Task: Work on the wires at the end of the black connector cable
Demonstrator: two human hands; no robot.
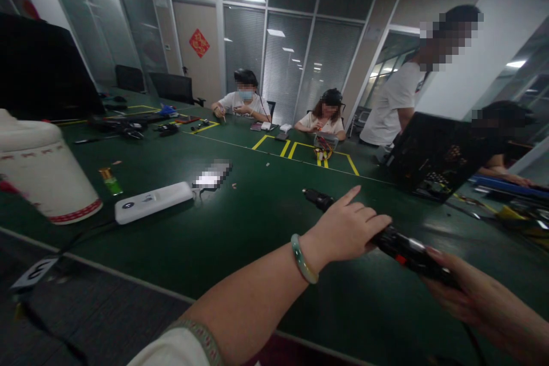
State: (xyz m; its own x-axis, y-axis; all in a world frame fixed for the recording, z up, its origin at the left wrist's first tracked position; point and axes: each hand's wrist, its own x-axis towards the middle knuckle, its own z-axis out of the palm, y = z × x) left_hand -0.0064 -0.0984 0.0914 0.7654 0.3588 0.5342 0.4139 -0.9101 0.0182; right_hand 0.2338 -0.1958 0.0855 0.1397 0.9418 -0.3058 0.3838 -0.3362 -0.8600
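A black handheld tool [414, 254] with a red button and a narrow tip lies across both hands above the green table [240, 229], its tip pointing left. My left hand [349, 226], with a jade bangle at the wrist, is wrapped over the tool's middle, the index finger raised. The tool's rear part is in my right hand [467, 291], at the lower right. Part of the tool is hidden under my left hand.
A white power strip [154, 203], a phone [212, 174], a small green bottle [110, 181] and a large white cup [47, 168] stand or lie at the left. A black case [433, 154] is at the right. Several people are beyond and beside the table.
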